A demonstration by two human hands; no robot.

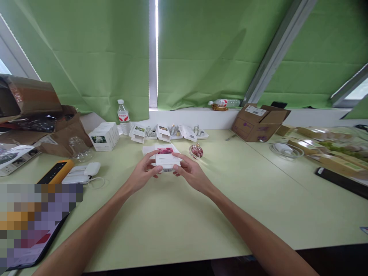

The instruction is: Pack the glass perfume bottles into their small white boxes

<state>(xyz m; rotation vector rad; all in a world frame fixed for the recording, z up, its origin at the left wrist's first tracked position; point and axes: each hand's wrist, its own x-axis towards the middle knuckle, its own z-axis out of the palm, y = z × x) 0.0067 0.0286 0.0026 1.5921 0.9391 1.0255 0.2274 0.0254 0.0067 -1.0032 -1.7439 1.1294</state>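
Observation:
Between my left hand [144,168] and my right hand [191,170] is a small white box [166,160] with a red flower picture and a barcode on its near edge. Fingers and thumbs of both hands grip its left and right sides. A white sheet or tray [148,149] shows just behind the box; which one I cannot tell. To the right of my right hand stands a round glass ornament [196,151] with pink and red contents and a gold top. Farther back, open white cartons [163,132] sit in a row with small glass bottles [173,130].
White boxes [104,136], a water bottle [124,117] and a glass jar [79,148] stand at the left. Nearer are an orange device [56,171], a white case [82,173] and a large tablet-like screen. A cardboard box [255,122] and coiled cable [287,150] lie right.

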